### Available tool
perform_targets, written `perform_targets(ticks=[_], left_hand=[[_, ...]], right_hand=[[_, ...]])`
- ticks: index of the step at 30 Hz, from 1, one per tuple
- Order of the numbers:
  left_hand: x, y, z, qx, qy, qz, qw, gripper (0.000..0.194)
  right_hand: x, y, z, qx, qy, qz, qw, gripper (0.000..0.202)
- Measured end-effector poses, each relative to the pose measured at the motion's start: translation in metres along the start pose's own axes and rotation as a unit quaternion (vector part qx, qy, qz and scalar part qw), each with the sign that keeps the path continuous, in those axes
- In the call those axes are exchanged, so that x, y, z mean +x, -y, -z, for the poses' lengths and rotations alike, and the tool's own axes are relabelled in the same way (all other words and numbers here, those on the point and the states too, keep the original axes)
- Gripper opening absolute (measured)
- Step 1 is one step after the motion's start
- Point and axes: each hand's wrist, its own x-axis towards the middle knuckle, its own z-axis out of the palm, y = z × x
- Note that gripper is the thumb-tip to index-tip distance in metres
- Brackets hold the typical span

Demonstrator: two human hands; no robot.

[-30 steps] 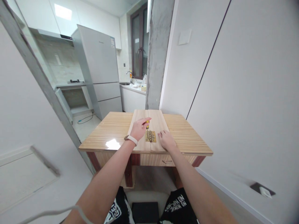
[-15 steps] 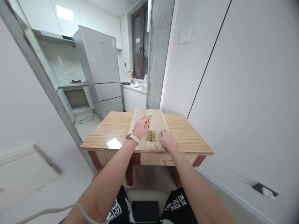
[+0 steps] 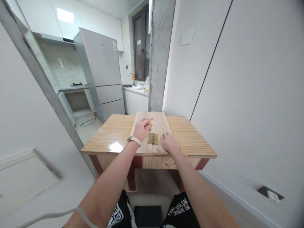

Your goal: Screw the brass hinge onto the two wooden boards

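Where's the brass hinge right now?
In the head view, the brass hinge lies across the seam between the two pale boards, between the left hand and the right hand.

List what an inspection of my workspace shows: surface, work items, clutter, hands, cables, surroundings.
Surface: wood-grain table, glossy, light glare at left.
Work items: left board and right board side by side; brass-coloured hinge across their seam; yellow-and-black screwdriver above it, tip contact too small to tell.
Clutter: plastic bag and small box on the far sink counter.
Hands: left hand holds the screwdriver; right hand rests curled on the right board.
Cables: grey cable near the left forearm; thin cable on the kitchen floor.
Surroundings: fridge, concrete pillar, white walls.
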Motion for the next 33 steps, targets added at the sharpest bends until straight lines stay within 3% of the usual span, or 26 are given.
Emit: perform_targets(ticks=[8,13,20,25,33], left_hand=[[0.002,-0.007,0.001,0.014,0.046,-0.055,0.997,0.043],[0.002,-0.004,-0.001,-0.027,0.057,-0.027,0.998,0.043],[0.001,0.0,-0.007,-0.048,0.003,0.02,0.999,0.03],[0.002,-0.005,-0.007,-0.003,-0.029,0.014,0.999,0.027],[0.004,-0.017,-0.012,0.007,0.035,-0.041,0.999,0.039]], right_hand=[[-0.001,0.0,0.003,-0.005,-0.003,-0.004,1.0,0.036],[-0.001,0.0,0.005,-0.004,0.001,-0.003,1.0,0.036],[-0.003,0.002,0.008,-0.004,0.007,-0.015,1.0,0.035],[-0.003,0.002,0.008,-0.007,0.006,-0.013,1.0,0.035],[-0.003,0.0,0.007,-0.005,0.0,-0.006,1.0,0.033]])
